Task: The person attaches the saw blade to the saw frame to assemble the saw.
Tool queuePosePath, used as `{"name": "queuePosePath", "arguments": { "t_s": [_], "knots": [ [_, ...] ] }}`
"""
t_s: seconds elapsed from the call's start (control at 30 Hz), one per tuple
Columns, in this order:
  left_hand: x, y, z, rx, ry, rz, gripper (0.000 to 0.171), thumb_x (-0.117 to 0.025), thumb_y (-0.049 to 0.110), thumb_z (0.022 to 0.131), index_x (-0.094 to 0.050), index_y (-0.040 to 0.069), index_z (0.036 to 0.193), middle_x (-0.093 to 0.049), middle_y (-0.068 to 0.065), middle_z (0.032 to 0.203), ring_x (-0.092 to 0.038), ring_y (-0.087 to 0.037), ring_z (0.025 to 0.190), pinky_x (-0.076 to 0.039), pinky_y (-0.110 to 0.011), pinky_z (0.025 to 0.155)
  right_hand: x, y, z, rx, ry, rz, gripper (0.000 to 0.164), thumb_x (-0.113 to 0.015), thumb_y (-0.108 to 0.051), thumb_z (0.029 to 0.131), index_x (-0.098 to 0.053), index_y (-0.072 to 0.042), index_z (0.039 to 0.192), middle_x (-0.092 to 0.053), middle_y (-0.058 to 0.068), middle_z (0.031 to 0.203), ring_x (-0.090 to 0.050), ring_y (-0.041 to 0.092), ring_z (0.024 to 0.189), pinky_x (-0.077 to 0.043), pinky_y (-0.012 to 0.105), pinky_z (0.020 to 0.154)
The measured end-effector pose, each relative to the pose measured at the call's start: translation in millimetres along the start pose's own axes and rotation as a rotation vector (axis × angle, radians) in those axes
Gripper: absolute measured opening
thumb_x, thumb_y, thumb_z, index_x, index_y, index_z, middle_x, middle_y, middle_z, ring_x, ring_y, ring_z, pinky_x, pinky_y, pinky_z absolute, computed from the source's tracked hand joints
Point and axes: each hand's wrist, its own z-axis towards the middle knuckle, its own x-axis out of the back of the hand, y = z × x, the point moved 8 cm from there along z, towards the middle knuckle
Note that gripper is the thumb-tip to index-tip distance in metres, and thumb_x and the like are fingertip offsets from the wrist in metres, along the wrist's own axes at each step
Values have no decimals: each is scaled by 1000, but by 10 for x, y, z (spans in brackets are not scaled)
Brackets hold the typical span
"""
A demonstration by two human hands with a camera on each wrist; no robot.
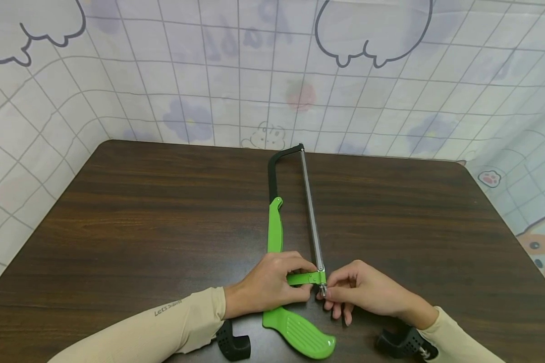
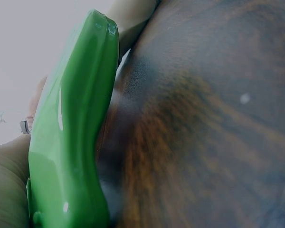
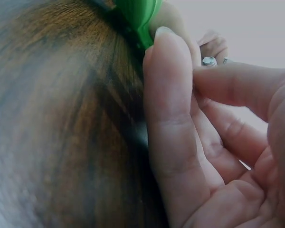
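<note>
A hacksaw [image 1: 274,229] with a green handle and a black front bow lies on the table, its silver blade [image 1: 310,212] on the right side. My left hand [image 1: 272,282] grips the green frame, thumb and fingers around the short crosspiece by the blade's near end. In the left wrist view the green handle [image 2: 71,128] fills the space beside the palm. Thumb and forefinger of my right hand [image 1: 368,292] pinch the small metal wing nut [image 1: 323,290] at that end. Its metal tip [image 3: 209,61] shows past the fingers in the right wrist view.
The dark wooden table [image 1: 163,212] extends around the saw. Behind it hangs a white gridded cloth [image 1: 218,75] with cartoon prints, which also covers both sides. Black wrist mounts [image 1: 233,343] sit under the forearms, near the table's front.
</note>
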Motion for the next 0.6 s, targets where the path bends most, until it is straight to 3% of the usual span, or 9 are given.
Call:
{"name": "queuePosePath", "arguments": {
  "t_s": [0.1,0.33,0.6],
  "knots": [
    [-3,0,-1,0,-2,-4,24,-75,8,85,-79,11,109,-75,2,95,-59,1,78,-48,-7,71,1,1,-8,2,-9,5,22,-58,-9,104,-71,9,106,-75,19,91,-73,6,72,-63,36,62],
    [-10,-10,0,6,-5,-20,24,-76,8,85,-79,10,109,-75,2,95,-59,-1,78,-48,-7,71,-7,-21,-7,30,-16,3,24,-56,-9,105,-71,9,105,-67,38,87,-73,6,72,-63,40,64],
    [-2,5,5,-2,-7,-13,23,-76,8,86,-79,10,109,-75,1,96,-60,0,78,-49,-7,71,-10,-26,11,37,-2,6,28,-53,-10,107,-71,10,101,-64,40,86,-72,6,71,-63,39,62]
  ]
}}
